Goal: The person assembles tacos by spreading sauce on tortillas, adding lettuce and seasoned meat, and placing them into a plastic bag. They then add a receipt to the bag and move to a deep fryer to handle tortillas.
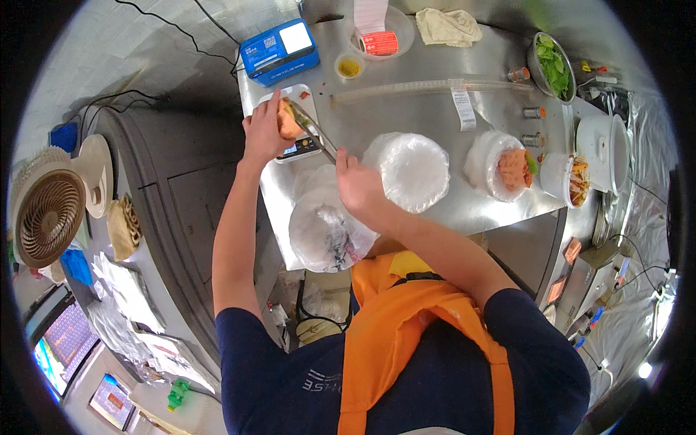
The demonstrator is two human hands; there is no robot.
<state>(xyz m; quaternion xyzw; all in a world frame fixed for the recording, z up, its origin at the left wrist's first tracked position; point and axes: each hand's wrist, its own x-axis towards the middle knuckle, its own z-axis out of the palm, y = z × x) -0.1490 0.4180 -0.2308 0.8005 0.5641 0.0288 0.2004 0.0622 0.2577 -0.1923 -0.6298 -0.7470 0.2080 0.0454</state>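
Note:
At the left end of the steel table, my left hand (264, 132) is closed on an orange-pink, pouch-like food item (287, 122) above a small white scale (308, 100). Slim metal tongs (323, 141) are gripped in my right hand (358, 187). Their tips reach the greenish open side of the item; exactly what they touch is too small to tell. Beneath my right wrist lie plastic-wrapped white rounds (319, 235), with another wrapped round (407, 172) just to the right. My hands partly cover the item and the scale.
A blue box (279, 54), a cup of yellow sauce (349, 67) and a clear tub (402, 29) stand along the back. Farther right are a wrapped bowl (482, 170) holding an orange-pink item, a shredded-food tub (557, 174) and a bowl of leafy greens (552, 65).

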